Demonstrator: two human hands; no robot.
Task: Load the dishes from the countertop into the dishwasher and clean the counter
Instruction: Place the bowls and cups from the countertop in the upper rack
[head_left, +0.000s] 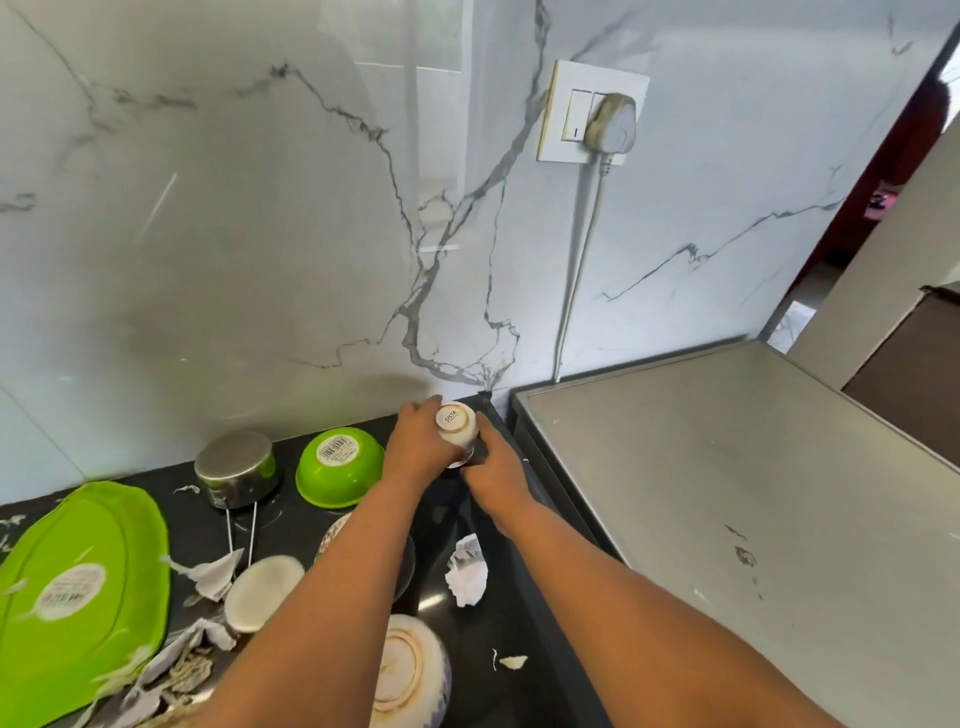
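Both arms reach forward; the left hand grips an upturned white cup, the right hand holds its lower part.

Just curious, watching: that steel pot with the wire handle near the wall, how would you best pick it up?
The steel pot stands upside down, so its rim is out of reach. I'd probably come from the near side and grip the two-wire handle pointing toward the person, or clasp the round wall from above.
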